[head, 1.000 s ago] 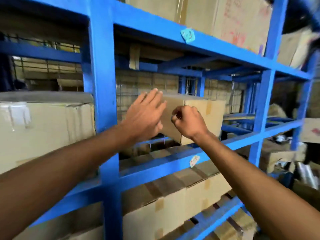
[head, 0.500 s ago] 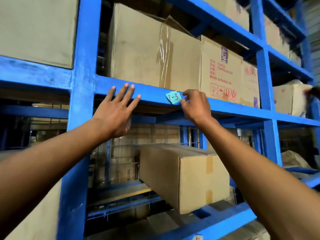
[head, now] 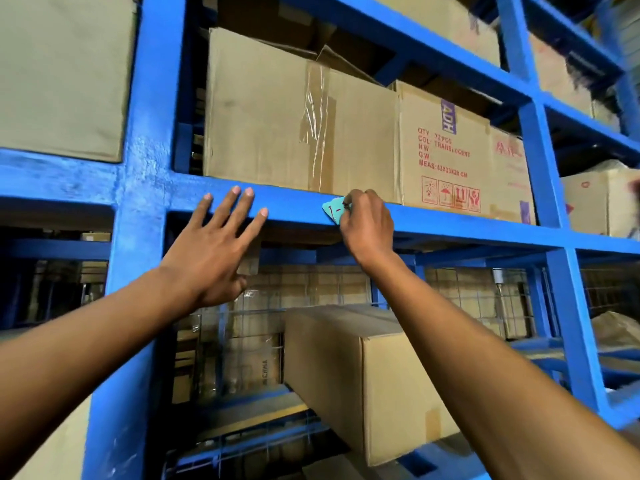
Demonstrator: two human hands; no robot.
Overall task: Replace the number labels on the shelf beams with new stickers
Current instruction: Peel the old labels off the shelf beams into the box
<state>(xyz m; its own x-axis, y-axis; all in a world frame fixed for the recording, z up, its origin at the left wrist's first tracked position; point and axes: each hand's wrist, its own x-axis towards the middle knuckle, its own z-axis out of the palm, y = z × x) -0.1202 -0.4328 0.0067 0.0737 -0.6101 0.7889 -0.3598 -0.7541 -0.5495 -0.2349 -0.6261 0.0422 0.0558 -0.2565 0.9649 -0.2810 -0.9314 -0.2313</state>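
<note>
My right hand (head: pixel 367 223) pinches the teal label (head: pixel 331 212), a red "1-" showing, on the blue beam (head: pixel 450 226); at nine o'clock, my left hand (head: pixel 211 251) presses spread fingers below the "ADH" carton (head: pixel 446 150).

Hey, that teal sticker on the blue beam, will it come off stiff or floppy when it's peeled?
Probably floppy: the teal sticker looks like thin paper. It may tear or curl, since the right hand pinches only its right edge. It likely weighs almost nothing, and the left hand merely rests spread on the beam.

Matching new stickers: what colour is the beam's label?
Light teal label with red writing, head view.
</note>
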